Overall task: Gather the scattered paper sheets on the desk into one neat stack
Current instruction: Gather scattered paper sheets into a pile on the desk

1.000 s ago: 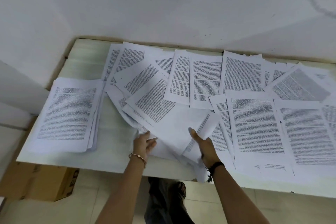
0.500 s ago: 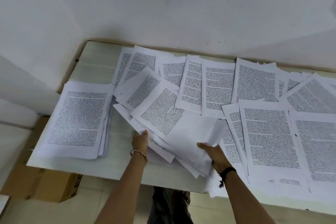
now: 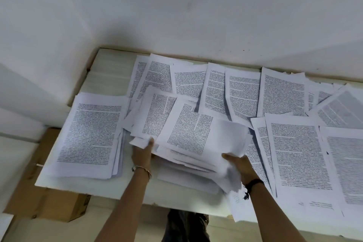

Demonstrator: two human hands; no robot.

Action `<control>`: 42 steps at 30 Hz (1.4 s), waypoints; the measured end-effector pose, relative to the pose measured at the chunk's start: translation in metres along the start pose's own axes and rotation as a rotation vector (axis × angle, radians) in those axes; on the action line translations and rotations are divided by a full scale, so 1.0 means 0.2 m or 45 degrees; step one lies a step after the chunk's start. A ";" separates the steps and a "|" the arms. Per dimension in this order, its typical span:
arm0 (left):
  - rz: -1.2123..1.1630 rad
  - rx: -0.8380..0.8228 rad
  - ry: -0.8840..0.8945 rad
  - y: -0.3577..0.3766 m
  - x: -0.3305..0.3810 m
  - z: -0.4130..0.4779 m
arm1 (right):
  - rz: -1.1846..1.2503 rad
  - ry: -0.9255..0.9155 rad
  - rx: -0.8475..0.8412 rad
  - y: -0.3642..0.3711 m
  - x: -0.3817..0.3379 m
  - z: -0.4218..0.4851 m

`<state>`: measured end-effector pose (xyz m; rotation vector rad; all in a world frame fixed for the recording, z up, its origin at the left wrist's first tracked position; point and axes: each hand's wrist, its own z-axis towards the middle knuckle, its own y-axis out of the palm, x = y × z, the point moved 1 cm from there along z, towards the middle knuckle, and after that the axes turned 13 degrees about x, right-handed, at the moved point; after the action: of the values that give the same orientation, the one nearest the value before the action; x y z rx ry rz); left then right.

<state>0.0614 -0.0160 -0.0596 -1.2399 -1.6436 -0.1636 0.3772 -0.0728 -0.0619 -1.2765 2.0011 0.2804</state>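
A loose bundle of printed sheets (image 3: 188, 133) is lifted a little off the white desk (image 3: 110, 76) between my two hands. My left hand (image 3: 141, 153) grips its left edge, fingers under the paper. My right hand (image 3: 238, 165) holds its right edge, thumb on top and fingers beneath. A neater stack of printed sheets (image 3: 88, 135) lies on the desk's left part, just left of the bundle. Scattered sheets (image 3: 282, 92) cover the back and right of the desk, overlapping each other.
The desk stands against a white wall, with its left end at a corner. A cardboard box (image 3: 45, 200) sits on the floor under the desk's left front. Some sheets (image 3: 235, 208) overhang the front edge near my right wrist.
Both hands have gathered the middle sheets together and raised them, carrying the bundle leftward towards the stack. The camera has shifted, so the desk sits lower and further right.
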 end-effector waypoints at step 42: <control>-0.241 0.473 -0.099 -0.15 -0.09 -0.22 | 0.536 0.184 -0.023 0.47 0.11 -0.30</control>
<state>0.0653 -0.0678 -0.0406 -0.8192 -1.7621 0.0732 0.2643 -0.0754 -0.0530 -0.8954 2.3885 0.4147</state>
